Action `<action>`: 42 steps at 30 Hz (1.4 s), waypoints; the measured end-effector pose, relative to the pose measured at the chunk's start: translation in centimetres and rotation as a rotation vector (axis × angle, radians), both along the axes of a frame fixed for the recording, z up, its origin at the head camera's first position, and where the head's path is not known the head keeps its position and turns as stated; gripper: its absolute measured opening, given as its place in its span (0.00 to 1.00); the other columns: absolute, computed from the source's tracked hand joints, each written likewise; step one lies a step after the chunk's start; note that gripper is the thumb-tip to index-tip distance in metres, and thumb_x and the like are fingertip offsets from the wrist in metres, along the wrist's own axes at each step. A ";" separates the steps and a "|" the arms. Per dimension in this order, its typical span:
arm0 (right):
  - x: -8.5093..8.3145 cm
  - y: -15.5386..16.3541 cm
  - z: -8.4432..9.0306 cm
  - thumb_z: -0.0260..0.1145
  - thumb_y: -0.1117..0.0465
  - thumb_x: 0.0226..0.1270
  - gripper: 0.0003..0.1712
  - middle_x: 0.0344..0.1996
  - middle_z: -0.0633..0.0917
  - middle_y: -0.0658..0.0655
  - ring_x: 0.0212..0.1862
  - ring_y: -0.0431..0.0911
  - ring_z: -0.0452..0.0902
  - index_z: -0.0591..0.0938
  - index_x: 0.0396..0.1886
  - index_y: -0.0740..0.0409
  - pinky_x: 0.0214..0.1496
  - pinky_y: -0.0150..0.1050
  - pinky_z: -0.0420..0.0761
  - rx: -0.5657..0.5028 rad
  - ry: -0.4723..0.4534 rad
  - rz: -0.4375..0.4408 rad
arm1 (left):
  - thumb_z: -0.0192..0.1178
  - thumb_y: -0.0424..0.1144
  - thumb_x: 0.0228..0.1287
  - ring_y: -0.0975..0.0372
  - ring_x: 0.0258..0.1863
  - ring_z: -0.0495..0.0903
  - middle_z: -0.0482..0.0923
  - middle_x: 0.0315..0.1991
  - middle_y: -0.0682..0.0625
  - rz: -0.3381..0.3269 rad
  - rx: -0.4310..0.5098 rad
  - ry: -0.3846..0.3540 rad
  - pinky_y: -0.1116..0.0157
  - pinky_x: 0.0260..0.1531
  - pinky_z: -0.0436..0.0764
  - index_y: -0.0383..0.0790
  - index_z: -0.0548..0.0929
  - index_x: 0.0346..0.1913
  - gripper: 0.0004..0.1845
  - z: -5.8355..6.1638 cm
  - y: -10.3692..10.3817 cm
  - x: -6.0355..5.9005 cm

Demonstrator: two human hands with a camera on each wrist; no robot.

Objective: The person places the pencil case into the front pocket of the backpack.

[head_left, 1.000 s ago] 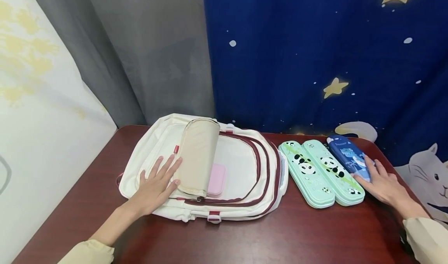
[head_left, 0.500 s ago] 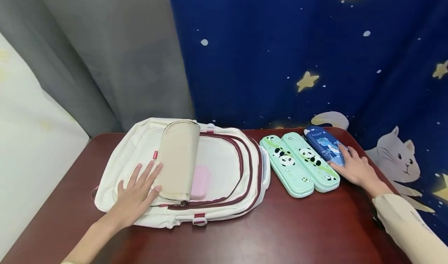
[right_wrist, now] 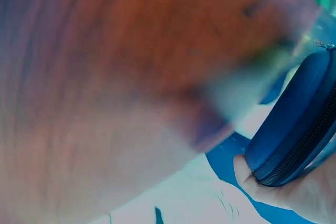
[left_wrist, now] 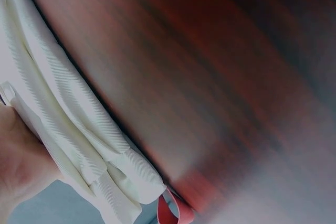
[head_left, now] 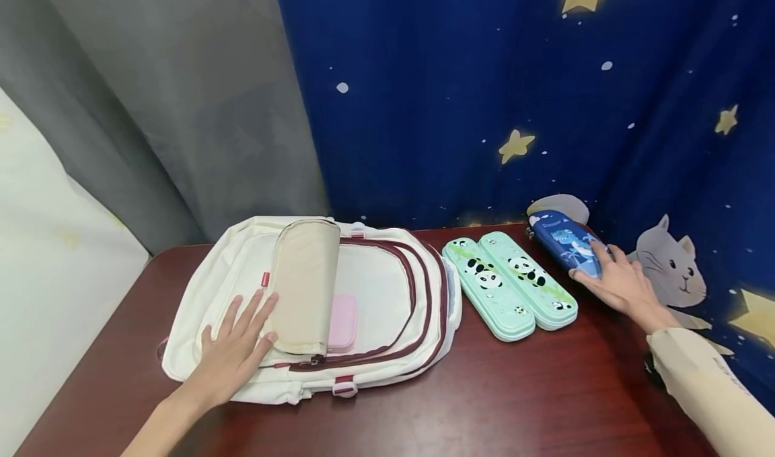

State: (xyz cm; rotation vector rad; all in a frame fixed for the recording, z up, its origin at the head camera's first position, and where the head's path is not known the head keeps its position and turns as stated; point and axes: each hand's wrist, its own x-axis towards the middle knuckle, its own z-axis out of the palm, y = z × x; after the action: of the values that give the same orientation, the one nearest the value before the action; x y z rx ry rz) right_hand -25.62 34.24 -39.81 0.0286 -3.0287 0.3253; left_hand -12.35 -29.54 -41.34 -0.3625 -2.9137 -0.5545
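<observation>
My right hand grips the near end of a dark blue pencil case with a dinosaur print, its thumb along one side. In the right wrist view the thumb presses near the zipper of this case. My left hand lies with fingers spread on a white backpack, fingertips at its folded-back beige flap. The backpack lies flat, its pocket open with a pink case partly hidden under the flap. In the left wrist view only the heel of the hand shows beside the bag's white fabric.
Two mint-green panda pencil cases lie side by side, right of the backpack. All lie on a dark red wooden table. Grey and starry blue curtains hang right behind the table's back edge.
My right hand has closed on the blue pencil case and raised it, shifting it away from the green ones. The head view has turned right; the left hand stays on the backpack.
</observation>
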 end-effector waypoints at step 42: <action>-1.4 -24.0 4.2 0.59 0.31 0.53 0.49 0.68 0.61 0.63 0.51 0.61 0.67 0.61 0.71 0.48 0.43 0.53 0.73 0.112 0.208 0.701 | 0.41 0.54 0.71 0.46 0.70 0.37 0.44 0.73 0.48 0.014 -0.012 0.022 0.28 0.49 0.40 0.60 0.47 0.74 0.31 -0.1 0.1 0.2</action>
State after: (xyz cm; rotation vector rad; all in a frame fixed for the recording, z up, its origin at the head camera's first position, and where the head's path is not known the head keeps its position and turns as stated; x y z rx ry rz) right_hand -27.03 10.23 -35.64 1.0663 -2.7178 0.1783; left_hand -12.17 -29.44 -41.47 -0.3468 -2.8979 -0.5274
